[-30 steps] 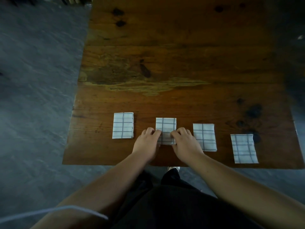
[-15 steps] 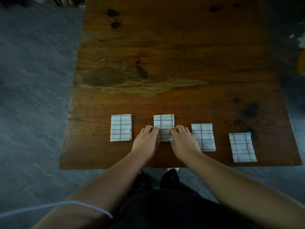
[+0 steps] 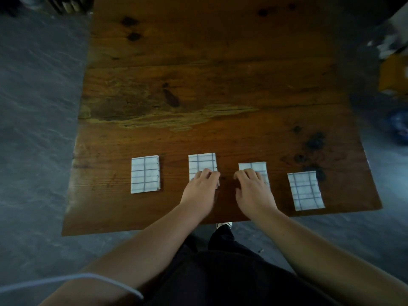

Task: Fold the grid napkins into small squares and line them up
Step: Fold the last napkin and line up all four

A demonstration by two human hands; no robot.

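Several folded white napkins with a dark grid lie in a row near the front edge of the wooden table (image 3: 198,85). The leftmost napkin (image 3: 145,174) lies alone. My left hand (image 3: 202,187) rests on the lower part of the second napkin (image 3: 202,162), fingers curled over it. My right hand (image 3: 254,188) lies on the third napkin (image 3: 254,166) and covers most of it. The fourth napkin (image 3: 305,191) sits at the right, lower than the others and slightly tilted.
The table's front edge (image 3: 220,219) runs just below my hands. Grey floor surrounds the table. A yellow object (image 3: 393,74) and a blue object (image 3: 399,127) lie blurred on the floor at the right. A white cord (image 3: 72,278) crosses my left arm.
My right hand has left the second napkin and moved right onto the third one. My left hand stays on the second napkin.
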